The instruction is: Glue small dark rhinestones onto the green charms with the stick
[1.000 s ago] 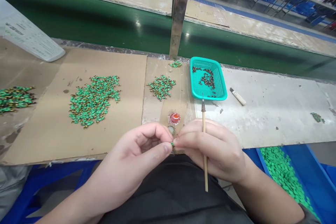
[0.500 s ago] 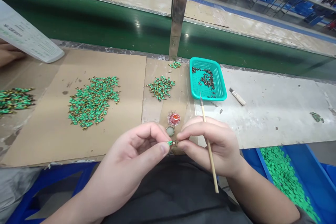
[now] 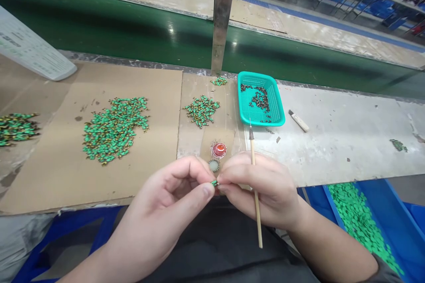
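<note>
Between the thumb and forefinger of my left hand (image 3: 172, 199) is a small green piece (image 3: 214, 183), mostly covered by the fingertips. My right hand (image 3: 265, 185) pinches at the other end of this piece, and whether a separate tiny part sits in that pinch is hidden. A thin wooden paintbrush (image 3: 256, 194) is held in the same right hand, its dark tip pointing away from me. Just beyond my fingertips lie a pale round disc with a beaded rim (image 3: 214, 166) and a small round dish of glossy red-orange stuff (image 3: 219, 149).
Piles of green-and-gold pieces lie on cardboard, one large (image 3: 114, 130) and one smaller (image 3: 202, 110). A turquoise basket (image 3: 281, 117) holds small dark pieces. A pale-handled tool (image 3: 299, 121) lies to its right. Green discs (image 3: 361, 225) fill part of a blue tray below the table's edge.
My right fingertips have moved left and closed against the green piece, covering its end. The brush has swung more upright. At far left, the other person's hand is out of view.
</note>
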A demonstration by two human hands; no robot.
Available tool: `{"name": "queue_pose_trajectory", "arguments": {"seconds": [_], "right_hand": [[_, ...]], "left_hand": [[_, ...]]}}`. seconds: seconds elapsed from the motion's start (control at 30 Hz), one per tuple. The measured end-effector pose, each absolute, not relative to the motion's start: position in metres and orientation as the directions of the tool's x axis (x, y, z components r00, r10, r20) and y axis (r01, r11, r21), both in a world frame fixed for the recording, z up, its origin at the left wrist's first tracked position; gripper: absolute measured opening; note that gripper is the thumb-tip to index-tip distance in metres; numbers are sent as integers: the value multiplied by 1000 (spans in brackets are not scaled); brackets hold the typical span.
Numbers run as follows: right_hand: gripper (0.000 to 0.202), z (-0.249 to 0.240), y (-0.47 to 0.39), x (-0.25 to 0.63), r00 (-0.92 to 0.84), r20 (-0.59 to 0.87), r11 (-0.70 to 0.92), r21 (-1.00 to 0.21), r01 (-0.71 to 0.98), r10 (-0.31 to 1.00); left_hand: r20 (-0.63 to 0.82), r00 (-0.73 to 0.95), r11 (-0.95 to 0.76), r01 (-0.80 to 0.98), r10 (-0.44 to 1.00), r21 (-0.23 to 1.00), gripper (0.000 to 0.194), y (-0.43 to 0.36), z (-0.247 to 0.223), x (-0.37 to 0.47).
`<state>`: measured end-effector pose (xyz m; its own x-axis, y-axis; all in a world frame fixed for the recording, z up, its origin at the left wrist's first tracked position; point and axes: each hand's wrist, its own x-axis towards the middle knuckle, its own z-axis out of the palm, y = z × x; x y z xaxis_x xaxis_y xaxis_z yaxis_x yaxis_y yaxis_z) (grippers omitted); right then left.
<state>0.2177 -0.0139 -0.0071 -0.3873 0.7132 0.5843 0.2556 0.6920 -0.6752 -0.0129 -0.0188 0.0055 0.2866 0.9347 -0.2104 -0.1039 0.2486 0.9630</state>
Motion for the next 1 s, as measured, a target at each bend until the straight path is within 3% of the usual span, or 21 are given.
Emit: {"name": "queue_pose_trajectory", "arguments": {"seconds": [0.5,0.67,0.8,1.0], "right_hand": [[11,-5,-12,221,-436,588,717,-655,238,681],[12,-4,-11,220,-351,544,620,-769,155,762],[13,-3,-13,217,-297,464,506,-859,81,835],[12,-3,-14,215,-286,462,503,-860,85,839]], "left_hand": [[-141,331,164,-42,933,985,26,-20,1,-20],[27,331,-36,23,943,999,19,-20,-3,-19],[181,316,-215,77,931,974,25,-24,-8,-20],[256,336,-324,164,907,932,31,-27,-12,-23]]}}
